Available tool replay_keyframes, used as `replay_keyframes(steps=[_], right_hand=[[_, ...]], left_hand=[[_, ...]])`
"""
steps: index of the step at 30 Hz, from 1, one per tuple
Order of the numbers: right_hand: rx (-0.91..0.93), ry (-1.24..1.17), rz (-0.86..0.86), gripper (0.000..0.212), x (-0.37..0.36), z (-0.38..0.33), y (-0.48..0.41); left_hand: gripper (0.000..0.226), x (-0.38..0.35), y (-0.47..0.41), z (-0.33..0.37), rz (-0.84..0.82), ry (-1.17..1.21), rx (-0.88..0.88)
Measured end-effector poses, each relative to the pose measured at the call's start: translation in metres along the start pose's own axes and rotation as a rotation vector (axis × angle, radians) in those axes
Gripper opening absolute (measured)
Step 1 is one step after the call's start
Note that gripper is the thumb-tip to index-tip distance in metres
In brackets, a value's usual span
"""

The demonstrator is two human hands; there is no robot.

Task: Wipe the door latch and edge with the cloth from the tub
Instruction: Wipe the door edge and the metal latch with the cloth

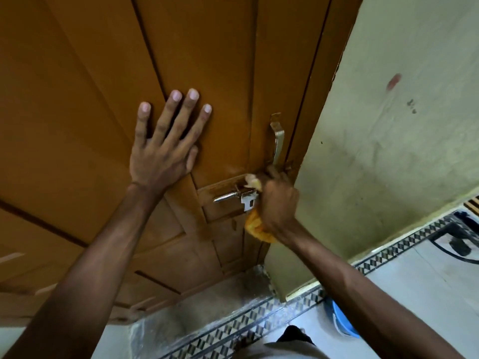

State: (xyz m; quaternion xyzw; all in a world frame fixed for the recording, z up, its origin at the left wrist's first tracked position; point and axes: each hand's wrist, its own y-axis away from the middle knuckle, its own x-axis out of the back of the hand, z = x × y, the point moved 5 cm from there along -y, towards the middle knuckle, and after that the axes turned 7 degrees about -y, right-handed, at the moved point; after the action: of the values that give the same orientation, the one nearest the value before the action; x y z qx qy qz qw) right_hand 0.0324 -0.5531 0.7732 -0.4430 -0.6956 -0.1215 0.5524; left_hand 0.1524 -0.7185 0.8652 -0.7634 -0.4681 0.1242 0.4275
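Pressing one door (103, 73) flat-palmed, left hand (162, 154), right hand (278, 206) gripping one cloth (255, 226) at one latch (238, 195)

A single wide-angle head-worn view looks forward and down from close range at the brown panelled wooden door (212, 60), both forearms reaching in from the bottom edge. The patterned tiled floor (420, 278) shows below, bending with the lens distortion toward the frame's edges.

I'm looking down at a pale tiled floor (404, 288) with a black-and-white geometric border strip (261, 322). A blue plastic tub (342, 325) sits on it by the wall corner, half hidden behind my right forearm.
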Motion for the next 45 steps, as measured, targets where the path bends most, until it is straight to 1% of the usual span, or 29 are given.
replay_keyframes(steps=[2, 4, 7, 10, 12, 14, 16, 18, 19, 21, 22, 24, 25, 28, 30, 34, 37, 40, 42, 44, 45], right_hand=[[-0.048, 0.082, -0.012, 0.032, -0.004, 0.026, -0.011], [0.016, 0.129, -0.050, 0.032, -0.014, 0.031, -0.014], [0.181, 0.077, -0.071, 0.029, -0.027, 0.011, -0.006], [0.234, -0.010, -0.059, 0.023, -0.036, -0.012, 0.003], [0.218, -0.021, -0.048, 0.027, -0.038, -0.015, 0.005], [0.203, 0.014, -0.059, 0.033, -0.037, -0.002, 0.004], [0.099, 0.068, -0.043, 0.035, -0.030, 0.022, -0.003], [0.003, 0.021, -0.034, 0.030, -0.022, 0.038, -0.012], [-0.001, -0.031, -0.025, 0.026, -0.018, 0.039, -0.012], [0.096, -0.104, 0.063, 0.022, -0.010, 0.029, -0.006], [0.166, -0.116, 0.091, 0.025, -0.008, 0.019, -0.001], [0.285, -0.062, 0.036, 0.033, -0.014, -0.005, 0.009], [0.328, -0.015, -0.004, 0.032, -0.021, -0.016, 0.012], [0.433, 0.114, -0.050, 0.018, -0.038, -0.036, 0.013], [0.459, 0.155, -0.052, 0.018, -0.044, -0.039, 0.014], [0.483, 0.162, -0.049, 0.020, -0.048, -0.043, 0.014], [0.509, 0.134, -0.034, 0.015, -0.053, -0.047, 0.013], [0.533, 0.094, -0.001, 0.026, -0.053, -0.047, 0.012], [0.555, 0.081, -0.005, 0.023, -0.052, -0.049, 0.014], [0.602, 0.036, -0.010, 0.022, -0.056, -0.053, 0.017], [0.657, 0.001, -0.045, 0.024, -0.062, -0.059, 0.020]], left_hand=[[0.069, -0.001, 0.000, -0.001, 0.005, -0.008, 0.004], [0.069, -0.001, 0.000, 0.000, 0.004, -0.004, 0.002], [0.066, 0.000, 0.000, 0.000, 0.003, 0.000, 0.001], [0.063, 0.001, -0.001, 0.000, 0.004, 0.011, 0.004], [0.062, 0.002, -0.001, -0.001, 0.007, 0.013, 0.006], [0.063, 0.002, -0.001, -0.002, 0.003, 0.013, 0.009], [0.062, 0.001, -0.001, -0.002, 0.000, 0.011, 0.007], [0.063, 0.001, -0.001, -0.002, 0.003, 0.004, 0.005], [0.063, 0.001, -0.001, -0.001, 0.002, 0.004, 0.002], [0.062, 0.000, -0.001, -0.001, 0.003, 0.003, -0.001], [0.062, 0.001, -0.001, -0.001, 0.008, 0.001, 0.003], [0.062, 0.001, -0.001, -0.001, 0.020, 0.000, 0.007], [0.062, 0.002, -0.001, -0.001, 0.022, 0.002, 0.007], [0.064, 0.002, -0.002, -0.001, 0.014, 0.014, 0.008], [0.065, 0.000, -0.001, -0.001, 0.006, 0.013, 0.006], [0.065, 0.000, 0.000, 0.001, 0.015, 0.005, 0.002], [0.065, 0.000, -0.001, 0.000, 0.027, 0.006, 0.008], [0.066, 0.000, -0.001, 0.001, 0.035, -0.001, 0.005], [0.068, 0.001, -0.001, 0.001, 0.033, 0.003, 0.008], [0.068, 0.001, -0.001, 0.001, 0.026, 0.003, 0.010], [0.067, 0.001, -0.001, 0.000, 0.021, 0.004, 0.011]])
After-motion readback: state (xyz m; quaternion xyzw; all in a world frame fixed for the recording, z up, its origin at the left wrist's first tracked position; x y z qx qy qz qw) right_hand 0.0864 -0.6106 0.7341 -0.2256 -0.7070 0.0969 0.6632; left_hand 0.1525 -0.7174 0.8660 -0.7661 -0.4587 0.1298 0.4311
